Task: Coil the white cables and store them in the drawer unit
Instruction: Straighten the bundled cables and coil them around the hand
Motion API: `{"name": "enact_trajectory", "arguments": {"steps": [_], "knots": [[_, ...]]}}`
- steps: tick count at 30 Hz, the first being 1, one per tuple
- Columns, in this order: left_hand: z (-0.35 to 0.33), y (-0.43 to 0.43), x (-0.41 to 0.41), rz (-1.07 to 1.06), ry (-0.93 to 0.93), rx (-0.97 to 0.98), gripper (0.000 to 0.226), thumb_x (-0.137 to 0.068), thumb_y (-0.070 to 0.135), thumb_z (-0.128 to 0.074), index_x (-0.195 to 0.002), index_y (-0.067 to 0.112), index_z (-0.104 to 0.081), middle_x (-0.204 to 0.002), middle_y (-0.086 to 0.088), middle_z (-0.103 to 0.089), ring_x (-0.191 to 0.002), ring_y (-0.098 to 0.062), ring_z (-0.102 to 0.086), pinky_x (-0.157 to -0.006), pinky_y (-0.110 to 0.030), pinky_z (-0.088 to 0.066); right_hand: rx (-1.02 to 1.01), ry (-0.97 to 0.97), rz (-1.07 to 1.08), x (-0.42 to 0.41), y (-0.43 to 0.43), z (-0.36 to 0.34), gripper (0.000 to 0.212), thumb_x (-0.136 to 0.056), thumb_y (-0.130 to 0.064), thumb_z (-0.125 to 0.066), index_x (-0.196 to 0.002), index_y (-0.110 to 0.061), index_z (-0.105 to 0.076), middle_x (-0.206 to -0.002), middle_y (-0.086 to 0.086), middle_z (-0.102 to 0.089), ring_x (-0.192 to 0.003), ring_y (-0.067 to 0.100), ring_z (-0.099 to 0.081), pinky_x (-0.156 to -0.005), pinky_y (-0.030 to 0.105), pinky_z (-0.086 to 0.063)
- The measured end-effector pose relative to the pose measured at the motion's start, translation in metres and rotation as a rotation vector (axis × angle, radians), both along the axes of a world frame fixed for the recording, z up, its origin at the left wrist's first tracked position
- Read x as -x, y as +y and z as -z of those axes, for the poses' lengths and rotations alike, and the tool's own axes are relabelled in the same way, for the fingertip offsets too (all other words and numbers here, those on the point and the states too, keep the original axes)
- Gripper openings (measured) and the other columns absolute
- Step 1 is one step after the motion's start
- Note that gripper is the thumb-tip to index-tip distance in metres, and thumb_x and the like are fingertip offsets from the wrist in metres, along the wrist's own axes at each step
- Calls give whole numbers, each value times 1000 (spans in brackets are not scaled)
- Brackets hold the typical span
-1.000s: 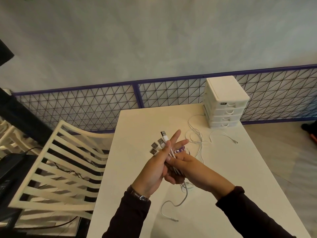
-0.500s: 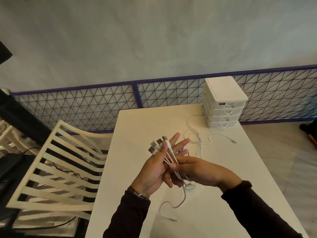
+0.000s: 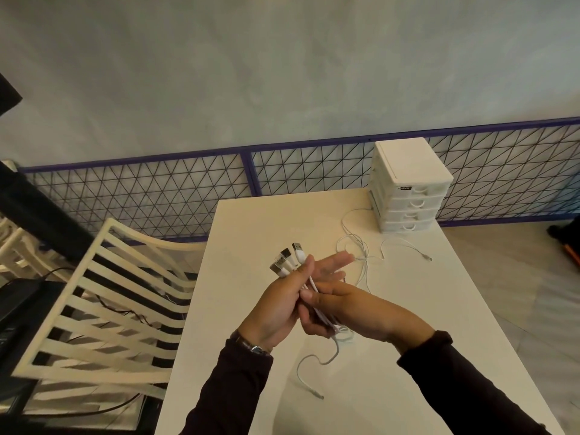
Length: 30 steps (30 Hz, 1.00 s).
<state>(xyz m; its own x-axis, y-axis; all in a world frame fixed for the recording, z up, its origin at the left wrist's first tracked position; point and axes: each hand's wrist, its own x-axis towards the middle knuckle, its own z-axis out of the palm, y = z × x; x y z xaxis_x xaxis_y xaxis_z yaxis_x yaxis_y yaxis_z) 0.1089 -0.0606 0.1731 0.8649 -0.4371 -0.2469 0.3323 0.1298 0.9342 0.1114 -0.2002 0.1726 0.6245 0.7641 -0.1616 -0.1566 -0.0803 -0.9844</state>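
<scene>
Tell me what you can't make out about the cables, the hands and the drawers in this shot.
- Head view: how the white cables are gripped; the left hand and right hand overlap them.
- Exact cable count: the loose strands tangle.
- Contents of the drawer unit: all drawers closed.
- Its small label: too small to read.

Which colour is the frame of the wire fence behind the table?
The fence frame is purple, with dark wire mesh; only the head view shows it.

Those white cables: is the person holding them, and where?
Yes. The left hand and right hand together grip the white cables just below their plug ends.
</scene>
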Motion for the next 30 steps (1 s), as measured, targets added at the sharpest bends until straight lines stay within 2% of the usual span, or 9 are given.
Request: {"name": "enact_trajectory", "arguments": {"steps": [2,7,11,16,23,30], "knots": [[-4,2,-2,-32,-6,98,50,-94,39,-25,-130,16,-52,-137,6,-53,-129,-12,-46,-112,-39,-31,-6,-12,-10,1,1,-3,40,-102,-25,-31,-74,-10,-55,-63,6,-56,-56,18,-47,-63,27,-41],[-14,16,-13,-87,78,339,50,-97,35,-22,-134,10,-46,-137,-1,-53,-126,-14,-50,-91,-23,-50,1,13,-110,-2,0,-10,41,-101,-22,-32,-74,-11,-60,-70,14,-61,-59,25,-52,-69,30,-46],[-17,21,-22,-123,157,424,50,-95,36,-25,-125,8,-53,-133,-10,-57,-124,-24,-53,-105,-38,-41,7,29,-133,-4,-2,-7,40,-101,-22,-32,-77,-5,-60,-76,18,-63,-64,30,-53,-69,34,-47],[-20,32,-34,-219,179,536,54,-97,34,-24,-114,1,-63,-124,-20,-61,-112,-32,-61,-95,-44,-48,39,-3,-130,-3,-6,-10,44,-102,-21,-31,-72,-13,-62,-70,15,-63,-58,26,-55,-69,33,-48],[-22,46,-52,-316,206,533,59,-100,32,-20,-107,-2,-67,-118,-24,-63,-107,-36,-63,-91,-50,-48,106,-33,-89,-6,-14,-11,41,-101,-23,-33,-70,-10,-57,-65,13,-62,-59,28,-53,-71,37,-45],[-25,57,-65,-357,219,539,60,-101,30,-19,-102,-5,-68,-114,-25,-65,-101,-37,-66,-86,-52,-50,147,-29,-84,-11,-27,-17,40,-101,-20,-34,-69,-13,-58,-63,6,-64,-57,26,-55,-69,33,-47]]}}
